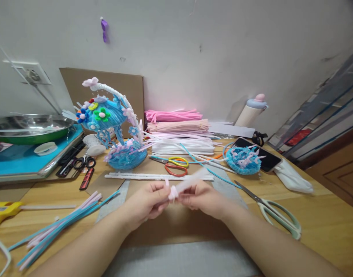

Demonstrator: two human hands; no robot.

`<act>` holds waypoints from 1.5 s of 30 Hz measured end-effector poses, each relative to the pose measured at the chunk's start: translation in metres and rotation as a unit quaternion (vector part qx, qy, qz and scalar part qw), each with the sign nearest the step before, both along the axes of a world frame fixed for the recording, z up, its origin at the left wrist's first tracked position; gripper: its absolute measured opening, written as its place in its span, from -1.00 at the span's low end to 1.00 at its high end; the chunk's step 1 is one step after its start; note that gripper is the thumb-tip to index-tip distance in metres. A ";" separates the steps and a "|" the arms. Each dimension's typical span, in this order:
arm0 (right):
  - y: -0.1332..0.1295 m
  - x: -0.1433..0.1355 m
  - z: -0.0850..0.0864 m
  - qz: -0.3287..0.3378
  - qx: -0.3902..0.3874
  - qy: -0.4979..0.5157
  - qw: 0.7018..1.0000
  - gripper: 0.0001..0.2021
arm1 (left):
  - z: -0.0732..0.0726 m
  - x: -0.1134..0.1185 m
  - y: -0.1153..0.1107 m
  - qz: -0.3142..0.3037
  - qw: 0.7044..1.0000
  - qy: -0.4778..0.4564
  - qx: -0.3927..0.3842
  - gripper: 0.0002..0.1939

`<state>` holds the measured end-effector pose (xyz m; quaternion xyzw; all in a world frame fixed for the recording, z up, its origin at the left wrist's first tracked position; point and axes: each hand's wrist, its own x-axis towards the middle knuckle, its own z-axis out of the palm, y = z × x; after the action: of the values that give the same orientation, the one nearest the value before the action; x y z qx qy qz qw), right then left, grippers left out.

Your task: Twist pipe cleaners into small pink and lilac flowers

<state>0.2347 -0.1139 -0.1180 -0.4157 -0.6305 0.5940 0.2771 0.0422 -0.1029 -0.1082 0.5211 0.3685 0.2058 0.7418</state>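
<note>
Over the brown cardboard (pixel 159 232), my left hand (pixel 147 200) pinches a small looped piece of pale pink pipe cleaner (pixel 173 192) between thumb and fingers. Close beside it, my right hand (pixel 203 198) is closed on the same pipe cleaner, whose free end sticks up to the right, smeared by motion. Just beyond my hands, white pipe cleaner rods (pixel 136 177) lie across the table. Farther back stands a blue pipe cleaner jellyfish ornament (pixel 107 115) with flowers, hung from a curved white stem.
Orange-handled scissors (pixel 176 169) and green-handled scissors (pixel 280 215) lie nearby. Pink and white pipe cleaner bundles (pixel 179 127) are stacked at the wall. To the right are a round blue piece (pixel 242 165) and a phone (pixel 268 156); to the left, loose pipe cleaners (pixel 64 227) and a yellow glue gun (pixel 3 211).
</note>
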 end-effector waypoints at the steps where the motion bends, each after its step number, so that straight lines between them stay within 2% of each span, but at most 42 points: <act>1: 0.000 0.003 0.003 0.046 -0.024 -0.007 0.999 -0.68 | 0.004 -0.002 -0.001 -0.037 0.999 0.006 0.004 -0.63; 4: -0.003 0.008 0.009 0.165 -0.079 -0.048 0.982 -0.72 | 0.014 -0.009 -0.004 -0.162 0.984 0.060 0.050 -0.70; 6: -0.006 0.008 0.011 0.194 -0.076 -0.095 0.973 -0.77 | 0.016 -0.012 -0.006 -0.201 0.964 0.116 0.127 -0.73; 7: -0.008 0.006 0.011 0.191 -0.064 -0.120 0.972 -0.79 | 0.015 -0.013 -0.008 -0.190 0.956 0.142 0.172 -0.74; 9: -0.013 0.003 0.011 0.158 -0.030 -0.167 0.973 -0.80 | 0.011 -0.014 -0.010 -0.120 0.947 0.177 0.240 -0.75; 12: -0.021 -0.003 0.011 0.061 0.074 -0.240 0.966 -0.83 | 0.004 -0.011 -0.011 -0.014 0.939 0.200 0.281 -0.73; 14: -0.025 -0.006 0.011 -0.010 0.192 -0.309 0.931 -0.86 | 0.001 -0.007 -0.011 0.023 0.938 0.204 0.279 -0.72; 16: -0.028 -0.010 0.010 -0.069 0.310 -0.372 0.872 -0.85 | 0.000 -0.001 -0.009 0.060 0.941 0.199 0.266 -0.67; 18: -0.028 -0.011 0.008 -0.103 0.390 -0.399 0.823 -0.83 | -0.001 0.004 -0.007 0.089 0.951 0.183 0.234 -0.63; 20: -0.029 -0.011 0.006 -0.116 0.447 -0.395 0.794 -0.79 | -0.002 0.009 -0.006 0.105 0.965 0.156 0.184 -0.61; 22: -0.029 -0.010 0.004 -0.117 0.483 -0.365 0.787 -0.77 | -0.003 0.013 -0.007 0.112 0.979 0.120 0.123 -0.60; 25: -0.029 -0.008 0.003 -0.123 0.494 -0.291 0.810 -0.82 | -0.003 0.015 -0.009 0.127 0.989 0.060 0.036 -0.60; 28: -0.027 -0.009 0.000 -0.147 0.440 -0.186 0.866 -0.85 | -0.002 0.014 -0.010 0.131 0.991 -0.006 -0.033 -0.64; 31: -0.021 -0.012 -0.003 -0.190 0.303 -0.039 0.933 -0.89 | -0.003 0.013 -0.010 0.115 0.987 -0.072 -0.082 -0.67; 33: -0.017 -0.015 -0.005 -0.192 0.187 0.071 0.961 -0.87 | -0.004 0.013 -0.010 0.101 0.983 -0.111 -0.106 -0.68; 36: -0.013 -0.017 -0.004 -0.137 0.078 0.158 0.975 -0.75 | -0.005 0.012 -0.011 0.063 0.976 -0.153 -0.142 -0.71; 39: -0.013 -0.015 0.001 -0.096 0.050 0.176 0.978 -0.68 | -0.006 0.009 -0.012 0.005 0.969 -0.172 -0.178 -0.71; 42: -0.015 -0.010 0.006 -0.049 -0.016 0.217 0.975 -0.58 | -0.004 0.006 -0.013 -0.050 0.961 -0.175 -0.207 -0.69; 45: -0.016 -0.005 0.010 0.004 -0.036 0.194 0.980 -0.57 | -0.001 0.004 -0.015 -0.093 0.952 -0.172 -0.234 -0.67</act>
<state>0.2295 -0.1296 -0.1082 -0.2994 -0.5449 0.6867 0.3765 0.0462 -0.1175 -0.1091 0.3220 0.2231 0.1303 0.9108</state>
